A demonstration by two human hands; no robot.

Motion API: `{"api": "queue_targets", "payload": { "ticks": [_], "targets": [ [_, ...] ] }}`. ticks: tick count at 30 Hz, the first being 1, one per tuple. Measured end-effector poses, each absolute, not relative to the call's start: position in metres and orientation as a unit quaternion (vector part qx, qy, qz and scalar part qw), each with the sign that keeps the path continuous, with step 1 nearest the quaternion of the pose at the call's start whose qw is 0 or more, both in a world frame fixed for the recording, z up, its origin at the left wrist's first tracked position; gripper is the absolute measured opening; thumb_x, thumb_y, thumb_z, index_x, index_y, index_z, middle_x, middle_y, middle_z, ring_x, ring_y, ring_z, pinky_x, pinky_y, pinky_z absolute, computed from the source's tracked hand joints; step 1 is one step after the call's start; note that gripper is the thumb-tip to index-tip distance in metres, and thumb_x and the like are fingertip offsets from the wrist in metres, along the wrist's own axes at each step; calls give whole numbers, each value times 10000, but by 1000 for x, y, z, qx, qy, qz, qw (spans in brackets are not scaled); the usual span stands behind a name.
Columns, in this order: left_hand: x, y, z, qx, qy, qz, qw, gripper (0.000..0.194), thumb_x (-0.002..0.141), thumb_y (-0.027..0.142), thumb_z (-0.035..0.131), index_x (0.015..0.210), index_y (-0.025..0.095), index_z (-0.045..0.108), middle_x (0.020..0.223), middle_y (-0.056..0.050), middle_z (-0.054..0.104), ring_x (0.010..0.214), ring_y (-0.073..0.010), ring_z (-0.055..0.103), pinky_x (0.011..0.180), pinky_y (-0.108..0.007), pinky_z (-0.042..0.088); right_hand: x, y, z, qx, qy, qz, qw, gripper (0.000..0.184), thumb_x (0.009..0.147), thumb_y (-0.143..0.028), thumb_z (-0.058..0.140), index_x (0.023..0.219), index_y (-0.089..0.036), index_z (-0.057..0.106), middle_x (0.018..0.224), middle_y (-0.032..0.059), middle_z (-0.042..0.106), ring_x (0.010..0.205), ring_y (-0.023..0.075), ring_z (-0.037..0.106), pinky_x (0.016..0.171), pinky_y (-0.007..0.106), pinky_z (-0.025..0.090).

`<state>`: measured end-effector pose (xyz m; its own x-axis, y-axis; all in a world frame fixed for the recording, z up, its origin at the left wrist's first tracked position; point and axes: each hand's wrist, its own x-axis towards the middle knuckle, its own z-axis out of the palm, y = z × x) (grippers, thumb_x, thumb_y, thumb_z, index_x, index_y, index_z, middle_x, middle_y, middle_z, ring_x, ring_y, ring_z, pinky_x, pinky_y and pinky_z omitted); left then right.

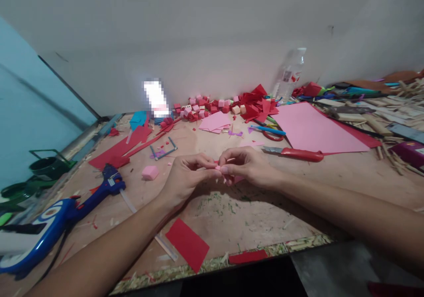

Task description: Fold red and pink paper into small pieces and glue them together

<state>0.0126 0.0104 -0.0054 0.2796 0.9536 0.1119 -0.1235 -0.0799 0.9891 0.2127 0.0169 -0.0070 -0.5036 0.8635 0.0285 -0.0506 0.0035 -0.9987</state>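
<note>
My left hand [190, 176] and my right hand [245, 166] meet over the middle of the board. Between their pinched fingertips is a small folded piece of pink paper [217, 168], mostly covered by the fingers. Some red shows just behind it. To the left of my left hand sits a pink paper cube [150, 173]. A knife with a red handle [301, 154] lies beyond my right wrist, its blade pointing left. Nearer to me, a red paper piece [188, 245] rests below my left forearm.
A blue glue gun [109, 182] lies at left. Many small red and pink paper cubes [198, 109] are heaped at the wall, near a lit phone [156, 98]. A plastic bottle [289, 78], pink sheet [319, 129], scissors [273, 134] and wood sticks [394, 155] occupy the right.
</note>
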Motion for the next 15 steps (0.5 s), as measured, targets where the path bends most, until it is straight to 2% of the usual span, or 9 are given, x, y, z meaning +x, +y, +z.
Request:
{"api": "queue_targets", "payload": {
  "ticks": [4, 8, 11, 15],
  "targets": [
    [15, 8, -10, 544, 385, 471, 578, 198, 605, 256, 948, 659, 159, 784, 842, -52, 735, 747, -185, 697, 656, -291, 566, 210, 14, -10, -338, -613, 604, 382, 396, 771, -505, 852, 788, -154, 668, 601, -8, 646, 546, 113, 588, 524, 227, 492],
    [15, 11, -8, 569, 363, 480, 560, 252, 596, 315, 950, 656, 157, 763, 814, -42, 718, 729, -171, 675, 674, -296, 560, 209, 14, -15, -367, -581, 615, 387, 395, 742, -490, 884, 804, -159, 677, 645, 15, 694, 570, 132, 643, 547, 241, 521],
    [12, 13, -2, 612, 355, 501, 499, 258, 641, 337, 933, 705, 166, 751, 804, -29, 706, 731, -164, 673, 697, -294, 556, 209, 15, -16, -367, -533, 652, 395, 382, 744, -477, 893, 878, -179, 695, 698, 26, 734, 589, 149, 691, 554, 243, 538],
    [3, 14, 6, 720, 345, 495, 342, 167, 766, 288, 868, 763, 180, 740, 800, -37, 712, 763, -180, 672, 729, -302, 533, 209, 15, -13, -358, -499, 687, 389, 434, 712, -477, 920, 983, -194, 733, 728, 22, 745, 584, 135, 686, 579, 247, 553]
  ]
}}
